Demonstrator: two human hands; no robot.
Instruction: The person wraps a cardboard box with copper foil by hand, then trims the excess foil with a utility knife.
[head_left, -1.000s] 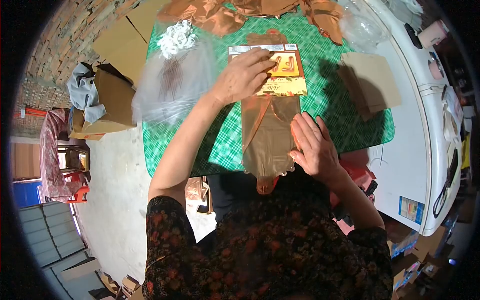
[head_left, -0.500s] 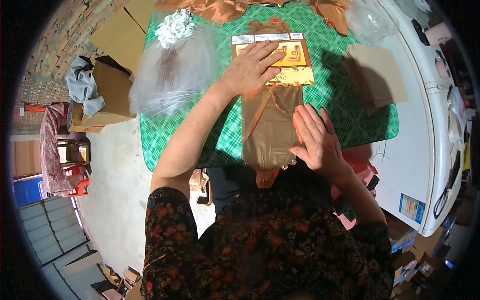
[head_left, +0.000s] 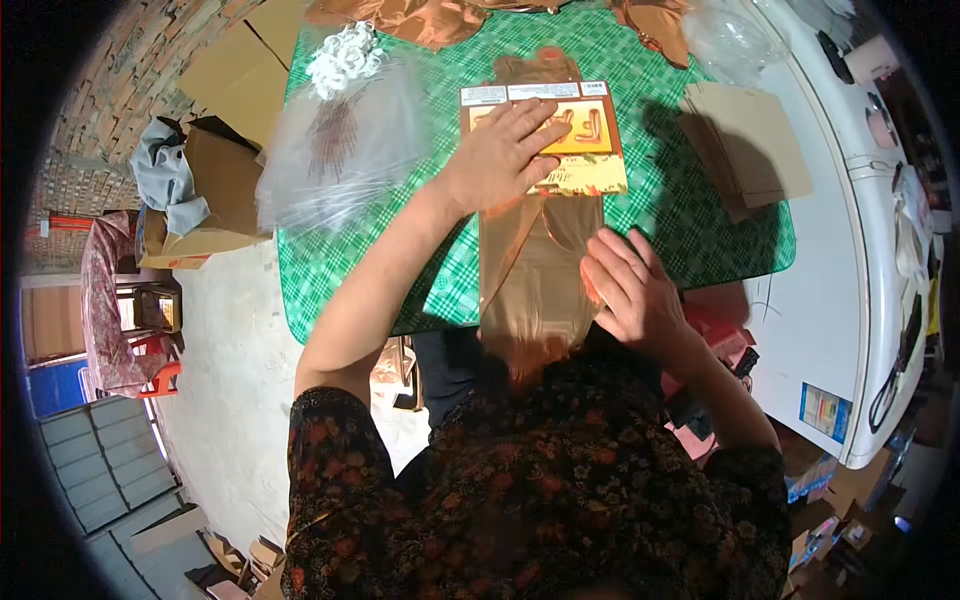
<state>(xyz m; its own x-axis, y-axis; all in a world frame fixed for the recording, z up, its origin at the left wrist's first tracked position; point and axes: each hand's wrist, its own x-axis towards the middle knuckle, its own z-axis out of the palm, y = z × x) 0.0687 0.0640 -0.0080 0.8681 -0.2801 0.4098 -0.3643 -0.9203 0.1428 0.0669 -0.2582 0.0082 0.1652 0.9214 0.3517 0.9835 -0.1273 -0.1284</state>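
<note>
My left hand [head_left: 508, 152] lies flat, fingers stretched out, on a printed card [head_left: 578, 172] with yellow and orange artwork. Beneath the card is a long copper-coloured foil balloon [head_left: 540, 270], flattened, its far end showing past the card's top edge. The balloon's near end hangs over the table edge against my dark flowered clothing. At the balloon's right edge is my right hand [head_left: 638, 295], its fingers extended and slightly bent, not gripping anything visible.
The table has a green checked cloth [head_left: 450, 300]. On the left are clear plastic bags [head_left: 390, 130] topped by a white string bundle [head_left: 345, 60]. More copper foil [head_left: 420, 20] lies at the back. Brown cardboard sheets [head_left: 760, 150] sit at the right, beside a white appliance [head_left: 820, 300].
The card and foil balloon have slid toward my body, with my left hand still flat on the card. My right hand has moved slightly nearer to me, its fingers more bent.
</note>
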